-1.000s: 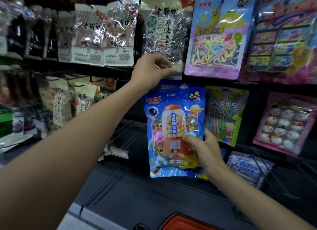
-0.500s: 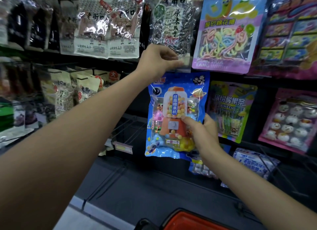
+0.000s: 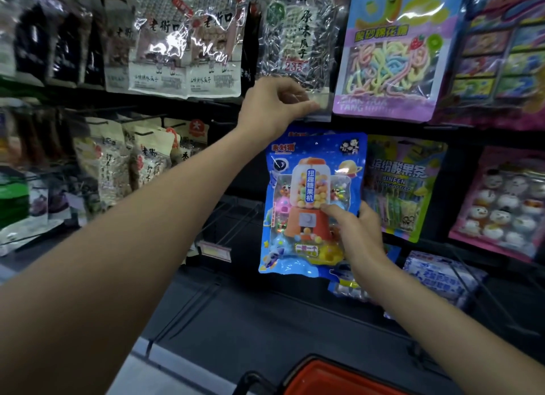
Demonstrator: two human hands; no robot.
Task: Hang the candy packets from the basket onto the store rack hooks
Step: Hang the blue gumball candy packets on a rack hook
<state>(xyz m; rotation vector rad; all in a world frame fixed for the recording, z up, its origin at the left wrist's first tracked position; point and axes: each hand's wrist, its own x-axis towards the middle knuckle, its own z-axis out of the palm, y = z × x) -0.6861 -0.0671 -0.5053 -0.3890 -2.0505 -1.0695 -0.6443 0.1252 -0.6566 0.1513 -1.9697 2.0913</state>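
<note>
— Candy packet [image 3: 306, 188], blue glossy plastic with a gumball-machine print. Where do we log it?
— Upright against the store rack, lower row, just left of the green-and-yellow sour-strip packet [image 3: 404, 188]. Its top edge sits right under the left hand [image 3: 271, 108]. We can't tell if it's on a hook.
— Right hand [image 3: 358, 232]?
— We mark it gripping the candy packet's lower right part, with the thumb on the front print and the other fingers wrapped round behind the edge.
— And the left hand's fingers [image 3: 290, 93]?
— Curled, tips drawn together at the bottom seal of the clear sunflower-seed bag [image 3: 295, 40] hanging above. Whether they pinch that seal or something behind it, we can't tell.
— Anything else we note?
— Pastel noodle-candy bag [image 3: 392, 49], upper row, just right of the seed bag. Pink packet of round white sweets [image 3: 507, 205], far right, lower row. Basket [image 3: 339, 380], red plastic, only its rim showing at the bottom edge, in front of the dark shelf [image 3: 265, 321].
</note>
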